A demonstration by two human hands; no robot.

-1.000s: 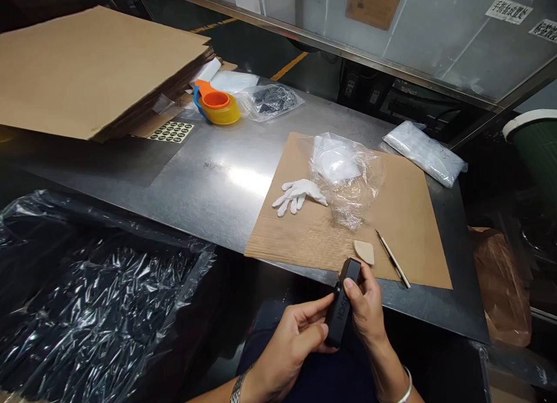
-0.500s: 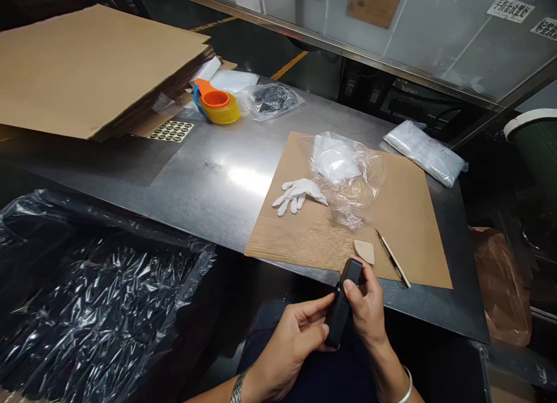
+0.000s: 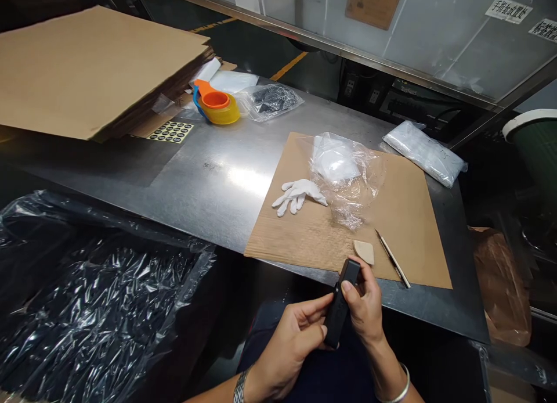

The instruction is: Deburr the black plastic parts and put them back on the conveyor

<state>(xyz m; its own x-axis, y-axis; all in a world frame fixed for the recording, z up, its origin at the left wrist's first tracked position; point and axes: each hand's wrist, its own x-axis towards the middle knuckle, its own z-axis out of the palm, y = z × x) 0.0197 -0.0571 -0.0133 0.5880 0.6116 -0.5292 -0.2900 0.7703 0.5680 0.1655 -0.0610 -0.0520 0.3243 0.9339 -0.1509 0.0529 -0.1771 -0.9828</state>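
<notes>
A slim black rectangular device (image 3: 339,304) is held upright over my lap, just below the metal table's front edge. My left hand (image 3: 291,345) grips its lower part from the left, thumb and fingers around it. From the right, my right hand (image 3: 368,310) clasps its upper part, thumb pressed on the front face. Just beyond them, on a brown cardboard sheet (image 3: 409,217), lie a small beige pad (image 3: 364,251) and a thin pen-like tool (image 3: 393,258).
On the cardboard sheet lie a white glove (image 3: 298,195) and a crumpled clear plastic bag (image 3: 346,173). Farther back on the steel table (image 3: 217,176): tape rolls (image 3: 217,104), a sticker sheet (image 3: 171,131), bagged items (image 3: 424,152), stacked cardboard (image 3: 91,66). A black-lined bin (image 3: 87,310) stands at left.
My right thumb has slid slightly up along the device's front face and the device has tilted a little. Nothing on the table has moved.
</notes>
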